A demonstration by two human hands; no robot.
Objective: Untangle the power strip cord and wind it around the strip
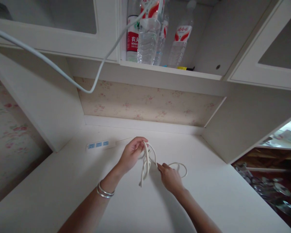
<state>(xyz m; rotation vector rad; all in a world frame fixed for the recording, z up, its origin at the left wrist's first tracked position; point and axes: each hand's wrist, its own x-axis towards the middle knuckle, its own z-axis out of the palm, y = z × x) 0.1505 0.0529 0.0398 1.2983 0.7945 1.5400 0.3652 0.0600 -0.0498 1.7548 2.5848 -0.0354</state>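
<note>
A white cable (pixel 146 163) is gathered into several loops above a white desk (pixel 70 181). My left hand (pixel 131 153), with silver bangles on the wrist, is closed round the top of the loops and holds them up. My right hand (pixel 170 177) pinches a strand of the same cable just to the right, where a loose loop (pixel 180 168) lies on the desk. A white power strip (pixel 100 144) with blue sockets lies at the back left, its cord running toward my left hand.
Above the desk an open cabinet shelf (pixel 169 71) holds several plastic water bottles (pixel 147 35) and a yellow marker (pixel 184 68). A white cable (pixel 50 64) hangs across the upper left. Floral wallpaper (pixel 147 103) backs the alcove. Cluttered shiny items (pixel 269 191) lie at the lower right.
</note>
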